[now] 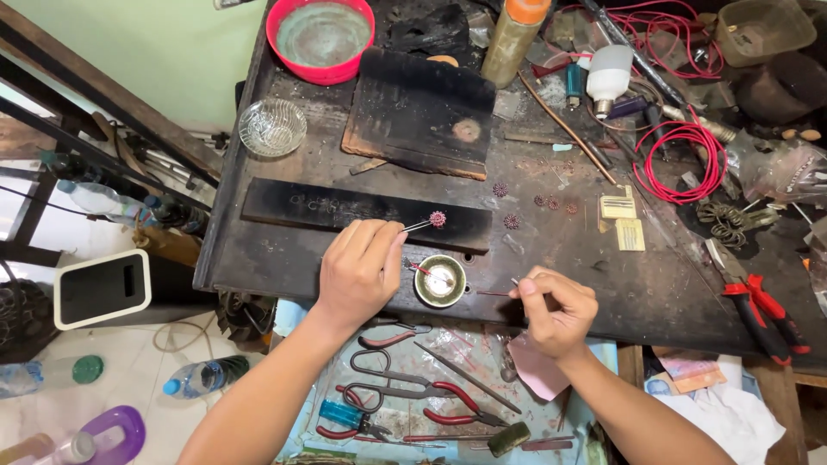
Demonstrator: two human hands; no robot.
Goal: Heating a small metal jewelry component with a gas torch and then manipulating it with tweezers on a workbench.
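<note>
Both forearms are bare up to the near edge of the view, with no sleeves showing. The left hand [360,269] and right hand [558,312] wear no gloves, rings or watch.

place: small craft workshop, looks like jewellery work
bench: dark scorched wooden bench [284,258], worn and stained
far edge: charred block [422,112], red bowl [321,39], glass dish [272,127]
right side: coiled red wire [689,159], red-handled pliers [762,310], small bottles
near edge: open drawer with scissors, pliers [405,400], files
work: tiny red bead pieces [508,207], small metal cup [440,281]
floor: tiled, plastic bottles [202,376]
</note>
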